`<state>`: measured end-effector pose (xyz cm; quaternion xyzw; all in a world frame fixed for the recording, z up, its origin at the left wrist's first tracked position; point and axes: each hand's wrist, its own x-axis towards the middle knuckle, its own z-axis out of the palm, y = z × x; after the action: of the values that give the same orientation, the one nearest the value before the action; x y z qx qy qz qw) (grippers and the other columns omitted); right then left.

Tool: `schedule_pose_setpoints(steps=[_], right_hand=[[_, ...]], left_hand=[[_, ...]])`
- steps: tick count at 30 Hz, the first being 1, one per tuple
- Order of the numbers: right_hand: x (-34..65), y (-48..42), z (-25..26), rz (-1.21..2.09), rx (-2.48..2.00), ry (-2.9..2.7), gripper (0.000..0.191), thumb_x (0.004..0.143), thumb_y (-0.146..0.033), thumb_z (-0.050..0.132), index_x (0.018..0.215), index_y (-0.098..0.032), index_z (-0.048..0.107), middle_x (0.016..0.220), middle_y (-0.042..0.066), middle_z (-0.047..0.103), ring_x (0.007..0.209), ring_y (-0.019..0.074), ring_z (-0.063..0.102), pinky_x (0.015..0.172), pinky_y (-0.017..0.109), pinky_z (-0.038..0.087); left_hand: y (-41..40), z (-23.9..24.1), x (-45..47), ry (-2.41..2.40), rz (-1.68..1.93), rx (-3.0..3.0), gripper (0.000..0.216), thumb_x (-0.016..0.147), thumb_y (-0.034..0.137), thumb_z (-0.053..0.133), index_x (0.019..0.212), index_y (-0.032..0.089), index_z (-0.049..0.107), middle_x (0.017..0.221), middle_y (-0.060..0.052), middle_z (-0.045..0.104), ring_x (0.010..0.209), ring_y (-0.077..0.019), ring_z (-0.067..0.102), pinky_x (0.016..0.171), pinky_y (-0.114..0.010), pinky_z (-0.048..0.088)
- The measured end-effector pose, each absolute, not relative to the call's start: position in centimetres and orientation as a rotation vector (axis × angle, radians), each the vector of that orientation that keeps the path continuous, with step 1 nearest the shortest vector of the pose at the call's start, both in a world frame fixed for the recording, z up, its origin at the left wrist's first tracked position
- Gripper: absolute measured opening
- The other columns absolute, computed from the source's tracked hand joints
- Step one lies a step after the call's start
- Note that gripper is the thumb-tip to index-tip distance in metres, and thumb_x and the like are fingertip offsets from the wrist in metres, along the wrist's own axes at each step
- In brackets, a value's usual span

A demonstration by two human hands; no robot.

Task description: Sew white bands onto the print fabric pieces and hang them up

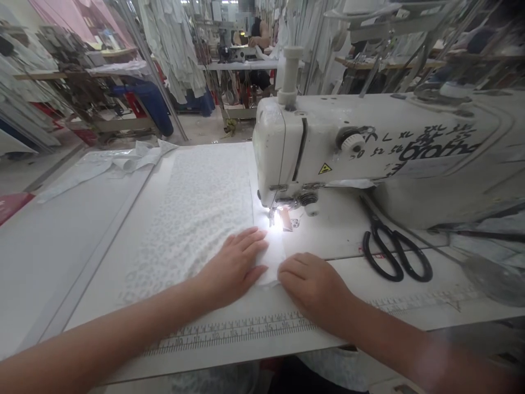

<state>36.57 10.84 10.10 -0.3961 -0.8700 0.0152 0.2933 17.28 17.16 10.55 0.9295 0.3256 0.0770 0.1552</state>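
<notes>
Head view: fabric (205, 202) lies under left hand (233, 262), apparently touching right hand (314, 287).

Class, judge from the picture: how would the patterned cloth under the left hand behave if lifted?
The patterned cloth would probably droop, since it looks thin and lies flat. It may crease easily: faint ripples show near the left hand.

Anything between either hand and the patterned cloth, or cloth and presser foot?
Nothing visible. The left hand rests on the patterned cloth, the right hand at the pale strip beside it; no object shows between cloth and presser foot. Scissors lie to the right.
</notes>
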Motion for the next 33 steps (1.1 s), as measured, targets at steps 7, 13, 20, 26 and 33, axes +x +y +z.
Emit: schedule_pose_setpoints(steps=[7,13,20,26,33], right_hand=[[37.1,14.1,9.6,-0.016,-1.100,-2.330,0.034,0.087,-0.005,0.035,0.064,-0.014,0.059,0.064,0.005,0.056,0.062,0.0163,0.045,0.057,0.028,0.037],[37.8,16.3,9.3,-0.003,-1.019,-2.315,0.026,0.088,-0.006,0.039,0.079,-0.013,0.062,0.080,0.006,0.064,0.074,0.0171,0.053,0.069,0.030,0.043],[39.6,16.4,9.6,0.132,-1.047,-2.355,0.023,0.087,-0.009,0.040,0.100,-0.014,0.058,0.101,0.008,0.062,0.091,0.0210,0.054,0.077,0.038,0.044],[39.7,16.3,9.0,0.204,-0.998,-2.392,0.025,0.083,-0.006,0.040,0.102,-0.013,0.056,0.104,0.008,0.060,0.096,0.0213,0.051,0.083,0.039,0.043],[39.1,15.7,9.4,0.105,-1.088,-2.454,0.028,0.087,-0.014,0.040,0.111,-0.011,0.054,0.100,0.010,0.059,0.095,0.0231,0.049,0.082,0.040,0.042]], left_hand=[[20.5,10.4,17.9,0.974,0.253,2.685,0.036,0.089,0.034,0.043,0.122,0.019,0.041,0.139,-0.008,0.039,0.133,-0.0256,0.024,0.105,-0.048,0.029],[23.6,10.7,17.9,0.895,0.357,2.732,0.040,0.085,0.034,0.051,0.120,0.018,0.043,0.127,-0.011,0.047,0.127,-0.0265,0.031,0.103,-0.046,0.032],[22.7,11.5,17.6,0.602,0.371,2.755,0.024,0.091,0.014,0.037,0.102,0.020,0.057,0.108,-0.004,0.059,0.111,-0.0183,0.046,0.097,-0.036,0.041],[22.4,11.6,17.2,0.536,0.333,2.653,0.028,0.093,0.017,0.035,0.110,0.022,0.056,0.114,-0.004,0.058,0.111,-0.0176,0.047,0.095,-0.034,0.044],[22.5,11.8,16.8,0.472,0.347,2.644,0.027,0.091,0.023,0.042,0.113,0.023,0.057,0.116,-0.007,0.057,0.113,-0.0209,0.047,0.095,-0.038,0.043]])
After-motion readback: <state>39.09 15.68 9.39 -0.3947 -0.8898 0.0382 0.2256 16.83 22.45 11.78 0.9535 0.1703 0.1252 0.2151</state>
